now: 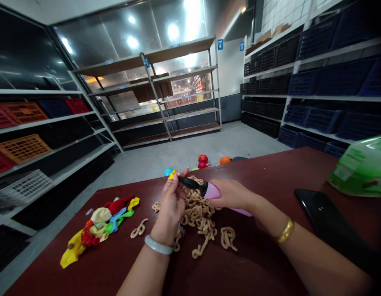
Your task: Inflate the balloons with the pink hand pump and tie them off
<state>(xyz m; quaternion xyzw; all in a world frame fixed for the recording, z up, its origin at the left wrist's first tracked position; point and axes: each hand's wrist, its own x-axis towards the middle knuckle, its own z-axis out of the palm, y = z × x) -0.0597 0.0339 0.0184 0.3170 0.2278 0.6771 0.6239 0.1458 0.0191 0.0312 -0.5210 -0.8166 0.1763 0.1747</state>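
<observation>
Remotely, I see my left hand [171, 200] pinching a seemingly flat yellow balloon [172, 175] at the black tip [191, 183] of a purple hand pump [213, 190], my right hand [230, 193] closed round the pump above tan curled strands [197, 213]; round balloons [203, 158] beyond the table [255, 259] look done, limp balloons [101, 216] left.

A black phone [315, 207] lies near a green package [360, 168], while blue crates [338, 78] line white shelves [335, 98].
</observation>
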